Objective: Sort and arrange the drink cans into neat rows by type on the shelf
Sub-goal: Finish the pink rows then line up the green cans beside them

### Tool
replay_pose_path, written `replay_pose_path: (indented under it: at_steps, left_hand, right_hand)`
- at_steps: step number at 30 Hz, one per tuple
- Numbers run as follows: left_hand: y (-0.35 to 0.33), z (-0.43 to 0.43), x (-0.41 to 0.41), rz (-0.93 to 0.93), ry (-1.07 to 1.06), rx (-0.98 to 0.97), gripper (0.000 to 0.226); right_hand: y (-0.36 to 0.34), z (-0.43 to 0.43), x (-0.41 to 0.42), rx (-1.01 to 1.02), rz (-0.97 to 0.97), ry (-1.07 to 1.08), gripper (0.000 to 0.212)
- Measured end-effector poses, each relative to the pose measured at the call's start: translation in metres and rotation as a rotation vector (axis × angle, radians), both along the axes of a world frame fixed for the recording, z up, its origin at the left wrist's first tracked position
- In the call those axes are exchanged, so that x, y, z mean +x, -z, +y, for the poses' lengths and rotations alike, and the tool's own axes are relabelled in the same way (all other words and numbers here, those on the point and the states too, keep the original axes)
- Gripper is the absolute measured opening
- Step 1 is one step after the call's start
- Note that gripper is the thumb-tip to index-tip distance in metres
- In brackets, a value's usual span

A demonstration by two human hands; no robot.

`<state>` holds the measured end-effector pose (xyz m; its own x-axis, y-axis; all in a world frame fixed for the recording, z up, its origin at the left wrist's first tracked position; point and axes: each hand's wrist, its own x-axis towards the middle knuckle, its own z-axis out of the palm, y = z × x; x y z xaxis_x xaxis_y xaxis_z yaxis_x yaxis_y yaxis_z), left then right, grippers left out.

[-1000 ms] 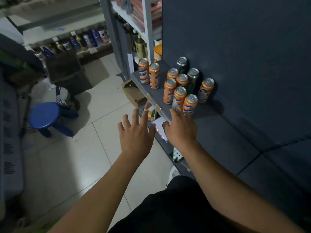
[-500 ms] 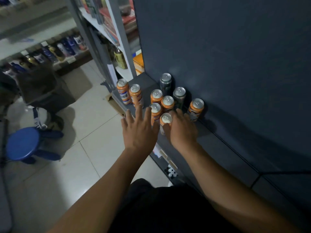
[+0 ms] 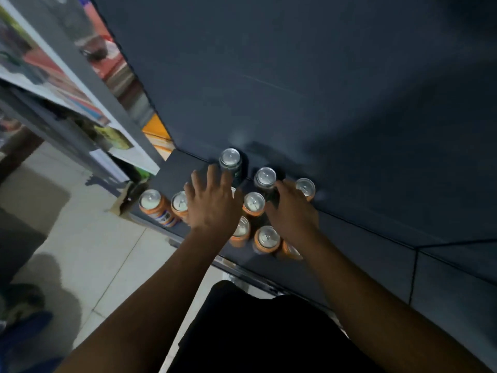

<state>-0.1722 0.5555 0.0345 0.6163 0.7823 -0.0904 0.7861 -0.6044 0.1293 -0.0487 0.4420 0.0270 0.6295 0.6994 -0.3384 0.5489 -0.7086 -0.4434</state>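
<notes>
Left hand (image 3: pixel 212 205), right hand (image 3: pixel 293 214) among cylindrical cans (image 3: pixel 254 203); matte shelf (image 3: pixel 177 173).

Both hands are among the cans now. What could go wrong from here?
1. The left hand and right hand reach over the packed orange cans toward the dark cans at the back; a wrist might topple a front one.
2. The leftmost orange can stands near the shelf edge; a bump could push it to the floor.

The person wears black clothing (image 3: pixel 269 335); both forearms (image 3: pixel 150 297) are bare.
</notes>
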Motion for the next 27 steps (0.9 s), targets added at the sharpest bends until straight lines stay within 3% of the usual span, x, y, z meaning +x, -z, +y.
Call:
replay_pose_path:
  at_steps: [7,11,18,22,27]
  left_hand:
    - [0.013,0.066,0.013,0.092,0.137,-0.052,0.055]
    - [0.03,0.094,0.026,0.115,0.163,-0.132,0.058]
    - [0.054,0.135,0.048,0.08,0.115,-0.288,0.086]
    - [0.083,0.154,0.055,0.015,-0.026,-0.538,0.093]
    - [0.109,0.16,0.061,-0.204,-0.116,-0.808,0.086]
  right_hand:
    - [0.023,0.036,0.0,-0.005,0.111,0.216,0.056]
    - [0.045,0.051,0.009,0.096,0.126,0.298,0.052]
    - [0.077,0.068,0.035,0.015,0.141,0.212,0.083]
    - [0.089,0.072,0.045,-0.002,0.193,0.165,0.086]
    - [0.092,0.072,0.054,0.041,0.237,0.152,0.093]
